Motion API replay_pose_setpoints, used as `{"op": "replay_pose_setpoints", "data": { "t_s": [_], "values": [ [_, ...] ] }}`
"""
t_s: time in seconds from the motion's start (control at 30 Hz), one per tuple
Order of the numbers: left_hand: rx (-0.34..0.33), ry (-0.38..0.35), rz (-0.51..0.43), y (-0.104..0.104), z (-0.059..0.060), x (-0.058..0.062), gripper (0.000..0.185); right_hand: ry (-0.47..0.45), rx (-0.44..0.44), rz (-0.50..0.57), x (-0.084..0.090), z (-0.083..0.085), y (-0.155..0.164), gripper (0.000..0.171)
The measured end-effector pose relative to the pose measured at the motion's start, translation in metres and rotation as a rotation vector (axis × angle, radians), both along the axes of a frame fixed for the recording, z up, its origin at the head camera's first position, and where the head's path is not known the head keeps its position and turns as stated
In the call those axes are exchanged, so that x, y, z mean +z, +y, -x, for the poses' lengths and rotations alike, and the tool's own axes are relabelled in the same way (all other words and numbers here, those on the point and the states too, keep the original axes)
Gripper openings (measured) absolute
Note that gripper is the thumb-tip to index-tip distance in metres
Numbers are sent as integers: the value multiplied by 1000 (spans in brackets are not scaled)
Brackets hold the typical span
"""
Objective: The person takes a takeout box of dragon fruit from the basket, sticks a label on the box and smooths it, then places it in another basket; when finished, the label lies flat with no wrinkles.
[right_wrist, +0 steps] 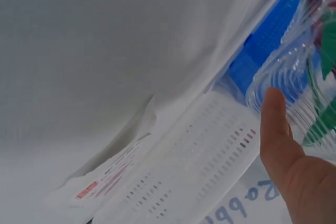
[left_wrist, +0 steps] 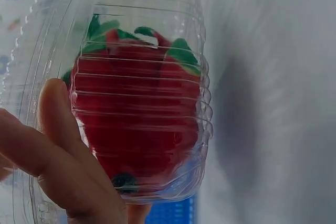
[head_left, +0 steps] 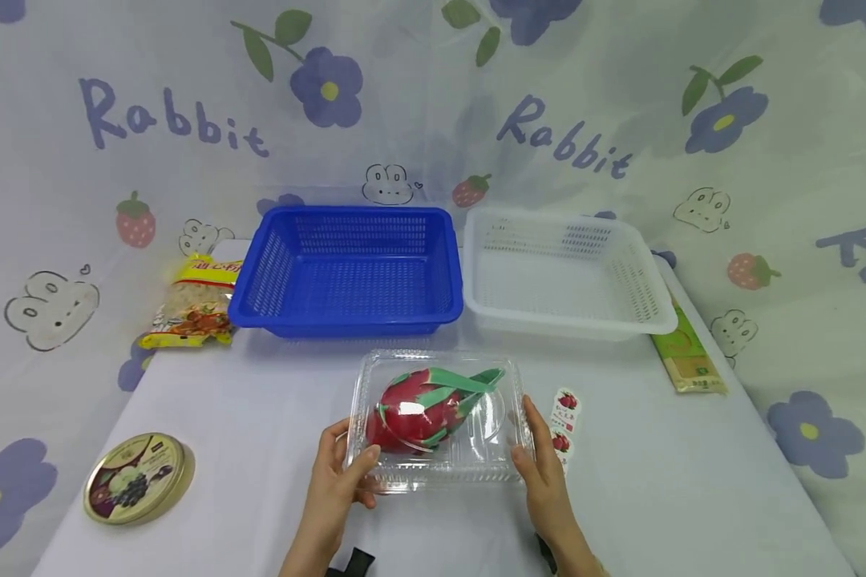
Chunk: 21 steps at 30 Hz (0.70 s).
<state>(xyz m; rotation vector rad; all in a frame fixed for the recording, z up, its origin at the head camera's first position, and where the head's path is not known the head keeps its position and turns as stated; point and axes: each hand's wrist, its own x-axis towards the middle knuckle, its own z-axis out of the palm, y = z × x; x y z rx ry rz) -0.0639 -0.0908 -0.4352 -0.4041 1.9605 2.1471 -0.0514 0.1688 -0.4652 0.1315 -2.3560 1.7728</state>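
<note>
A red dragon fruit (head_left: 413, 410) is enclosed in a clear plastic box (head_left: 462, 474), which is held over the worktop (head_left: 664, 481), nearer than a blue basket (head_left: 346, 325) and a white basket (head_left: 570, 322). The box is gripped at its left end by the left hand (head_left: 337, 473) and at its right end by the right hand (head_left: 546, 477), the hands being spread by the box's length. Its long axis is set left to right. The fruit's rounded end is pointed left, its green tips right and slightly away. A sticker strip (head_left: 566, 402) is partly hidden by the right hand.
</note>
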Motion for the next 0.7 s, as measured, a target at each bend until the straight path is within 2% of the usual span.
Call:
{"op": "replay_pose_setpoints", "data": {
  "t_s": [0.17,0.27,0.43,0.53,0.63,0.7],
  "values": [
    [-5,9,2,4,1,-8,55,-123,48,13,4,0,6,61],
    [-13,-2,14,4,0,-13,55,-200,45,-21,5,-2,8,62],
    [-25,7,50,1,-1,-19,57,-254,31,-101,2,-2,7,66],
    [-32,27,74,-2,0,-20,60,-253,29,-155,2,0,8,65],
    [-41,29,77,-4,1,-19,65,-253,-24,-253,3,4,14,54],
    [-54,29,70,-3,2,-19,70,-257,-112,-323,6,8,23,45]
  ]
}}
